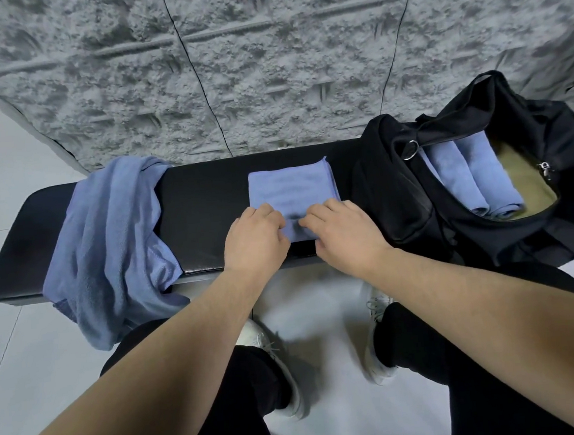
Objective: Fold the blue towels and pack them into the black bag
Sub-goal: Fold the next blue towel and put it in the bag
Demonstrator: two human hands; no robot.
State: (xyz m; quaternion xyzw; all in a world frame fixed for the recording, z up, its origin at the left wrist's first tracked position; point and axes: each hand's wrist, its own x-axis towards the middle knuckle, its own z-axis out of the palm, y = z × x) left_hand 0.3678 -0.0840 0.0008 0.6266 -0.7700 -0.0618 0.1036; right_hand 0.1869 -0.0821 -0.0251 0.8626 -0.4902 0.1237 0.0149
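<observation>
Both hands, left (254, 235) and right (343, 228), fingers curled, pinching folded towel (290, 191) near edge, left of black bag (396, 188). Roll tight, edges aligned.

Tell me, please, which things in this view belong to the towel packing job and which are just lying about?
Job: folded towel under left hand and right hand; unfolded towels draped over the bench end; rolled towels in the black bag.

Just there: bench, textured wall, white shoes.
</observation>
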